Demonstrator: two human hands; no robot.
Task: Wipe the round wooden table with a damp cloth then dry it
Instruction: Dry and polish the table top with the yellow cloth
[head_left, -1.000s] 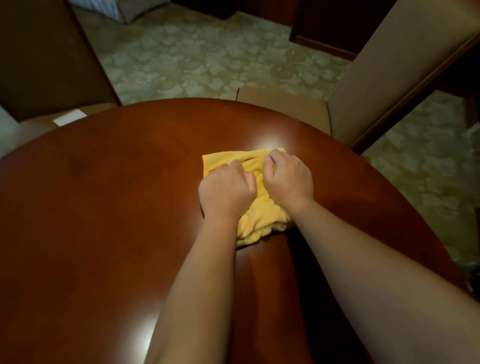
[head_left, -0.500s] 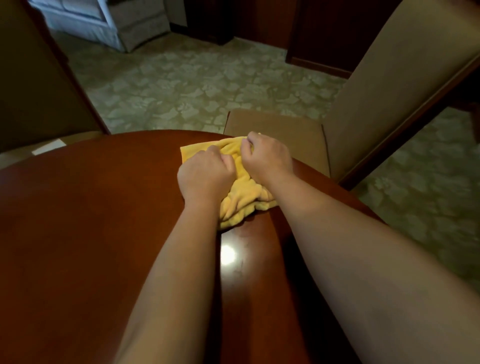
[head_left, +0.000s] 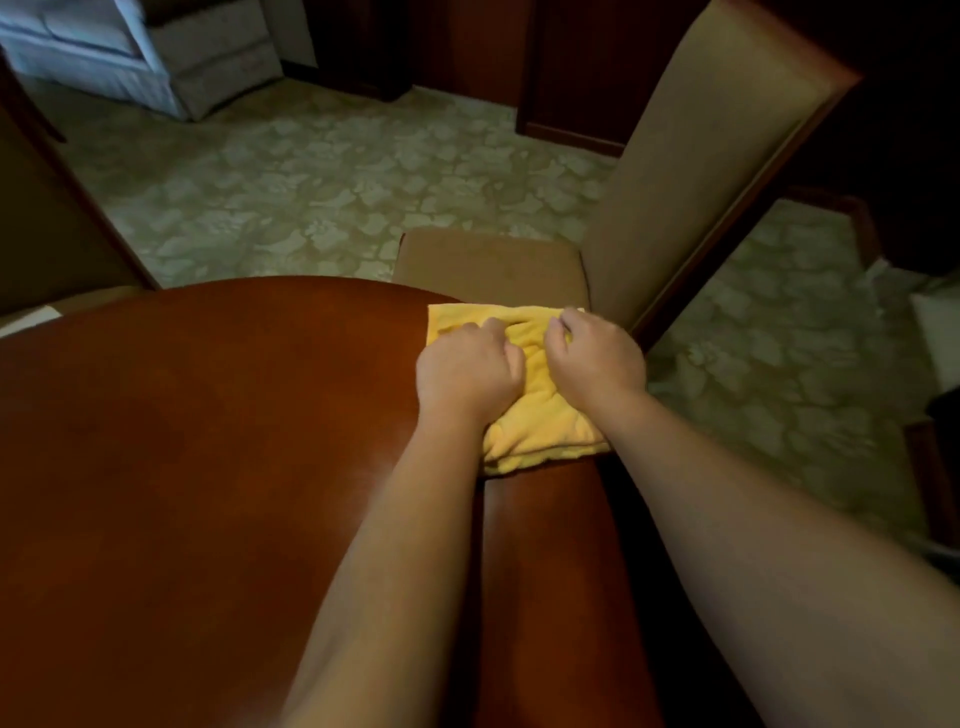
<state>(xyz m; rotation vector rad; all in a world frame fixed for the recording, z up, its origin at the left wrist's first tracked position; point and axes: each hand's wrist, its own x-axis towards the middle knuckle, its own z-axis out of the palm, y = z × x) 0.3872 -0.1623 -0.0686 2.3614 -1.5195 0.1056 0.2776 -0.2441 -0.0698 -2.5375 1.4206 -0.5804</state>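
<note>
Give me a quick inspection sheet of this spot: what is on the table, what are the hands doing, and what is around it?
Surface: round, glossy reddish-brown wooden table, with light glare.
Job's things: crumpled yellow terry cloth lying at the table's far edge.
Clutter: nothing seen on the tabletop.
Hands: left hand and right hand both grip the cloth with curled fingers, side by side.
Cables: nothing seen.
Surroundings: tan upholstered chair with dark wood frame just beyond the cloth; pale patterned carpet; light armchair far left.
</note>
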